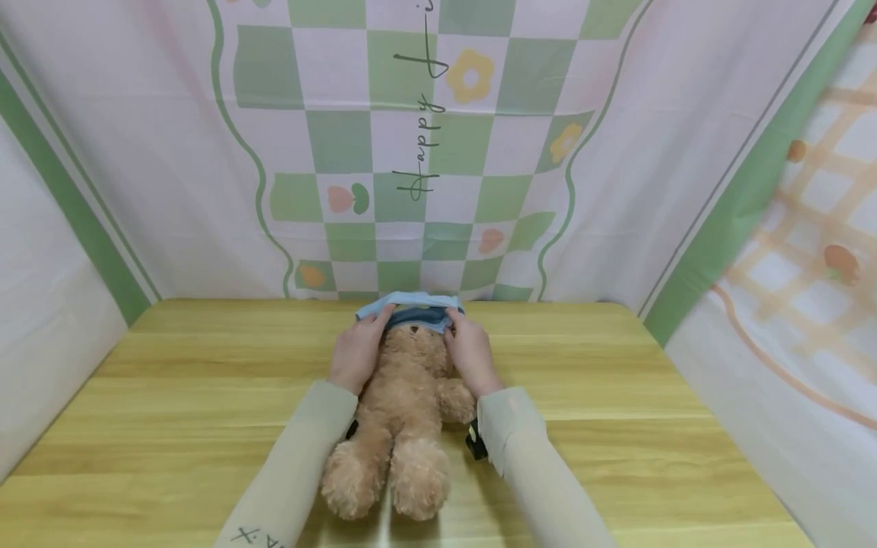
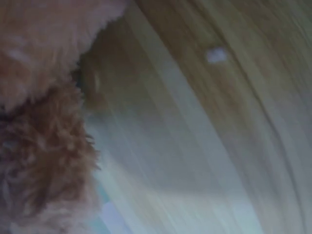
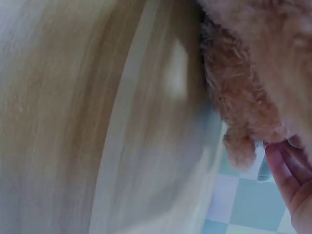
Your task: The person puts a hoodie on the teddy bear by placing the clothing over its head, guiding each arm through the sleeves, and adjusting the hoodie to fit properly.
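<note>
A tan plush teddy bear (image 1: 404, 388) lies on its back on the wooden table, feet toward me. Over the top of its head is a light blue cloth garment (image 1: 411, 298) with a darker blue inside, covering the bear's eyes. My left hand (image 1: 358, 354) grips the garment's left edge beside the head. On the other side, my right hand (image 1: 471, 348) pinches its right edge. In the right wrist view, fingers (image 3: 282, 170) show close to the bear's fur. The left wrist view has only fur (image 2: 44, 141) and tabletop, with the hand out of sight.
The wooden table (image 1: 582, 457) reaches back to a curtain (image 1: 404, 137) with green checks and lettering. More curtain hangs at both sides, with an orange-checked cloth (image 1: 822, 228) at the right. A black wrist-camera piece (image 1: 476, 441) sits under my right cuff.
</note>
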Demonstrator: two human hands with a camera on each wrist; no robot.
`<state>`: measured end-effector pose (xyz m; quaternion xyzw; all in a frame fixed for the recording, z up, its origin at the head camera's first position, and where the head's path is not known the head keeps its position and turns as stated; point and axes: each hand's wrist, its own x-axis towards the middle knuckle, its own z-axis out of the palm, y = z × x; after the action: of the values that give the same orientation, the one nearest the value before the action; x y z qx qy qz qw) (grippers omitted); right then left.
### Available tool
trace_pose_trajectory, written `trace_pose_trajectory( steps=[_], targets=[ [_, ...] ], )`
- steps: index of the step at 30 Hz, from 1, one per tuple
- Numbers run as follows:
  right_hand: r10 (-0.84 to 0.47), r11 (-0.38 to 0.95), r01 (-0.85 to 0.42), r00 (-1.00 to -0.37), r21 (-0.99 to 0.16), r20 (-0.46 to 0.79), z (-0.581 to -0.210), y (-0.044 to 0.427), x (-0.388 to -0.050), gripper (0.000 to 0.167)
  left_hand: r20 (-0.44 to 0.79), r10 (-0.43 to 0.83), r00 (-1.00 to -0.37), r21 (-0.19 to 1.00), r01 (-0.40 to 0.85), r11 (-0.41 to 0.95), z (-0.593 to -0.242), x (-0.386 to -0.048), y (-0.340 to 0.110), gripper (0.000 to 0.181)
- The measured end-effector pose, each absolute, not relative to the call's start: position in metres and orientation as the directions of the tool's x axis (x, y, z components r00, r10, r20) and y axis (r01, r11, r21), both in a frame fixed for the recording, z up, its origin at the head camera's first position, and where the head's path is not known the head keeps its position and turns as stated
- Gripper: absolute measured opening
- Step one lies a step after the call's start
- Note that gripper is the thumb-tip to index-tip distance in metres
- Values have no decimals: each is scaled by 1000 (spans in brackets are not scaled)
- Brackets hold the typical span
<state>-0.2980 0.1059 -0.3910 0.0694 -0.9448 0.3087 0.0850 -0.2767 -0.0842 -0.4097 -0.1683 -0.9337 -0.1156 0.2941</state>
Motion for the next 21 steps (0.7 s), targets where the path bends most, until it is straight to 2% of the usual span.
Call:
trace_pose_trajectory(
  steps=[5, 13, 21],
  targets=[
    [-89, 794, -180, -979, -581, 182, -395, 107, -299, 38, 579, 247, -777, 105, 371, 923, -411, -278, -86, 47],
    [-85, 783, -174, -981, -597, 174, -400, 106, -302, 38, 599, 270, -754, 44, 368, 929, -415, -281, -89, 44],
    [-88, 756, -164, -985, -633, 151, -406, 105, -304, 38, 542, 280, -792, 11, 340, 940, -417, -280, -86, 49]
  ],
)
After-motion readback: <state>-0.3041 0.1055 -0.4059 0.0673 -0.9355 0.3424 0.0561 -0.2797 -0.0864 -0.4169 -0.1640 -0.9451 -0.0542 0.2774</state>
